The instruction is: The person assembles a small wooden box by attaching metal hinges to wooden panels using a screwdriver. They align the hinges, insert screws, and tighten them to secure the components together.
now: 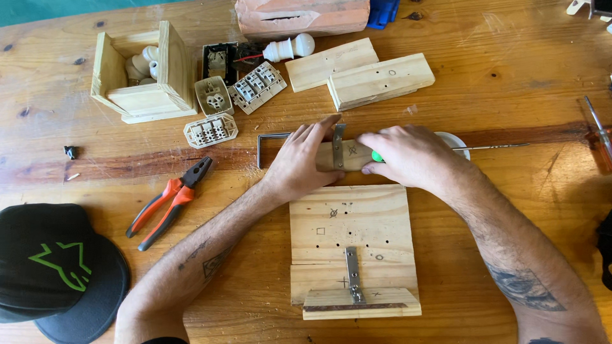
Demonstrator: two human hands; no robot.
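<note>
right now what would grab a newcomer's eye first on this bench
Both hands meet at the table's middle: the left hand and right hand press on a small wood block with a metal bracket across it. Just below lies a square wooden board marked with pencil symbols. At the left, red-handled pliers and a black cap with a green emblem stand out.

No screens, signs or printed labels are in view; the only package-like item is a pinkish-orange wrapped block at the top centre edge of the wooden table, rectangular, creased, cut off by the frame. A blue object lies just beside its right end; its kind cannot be determined.
</note>
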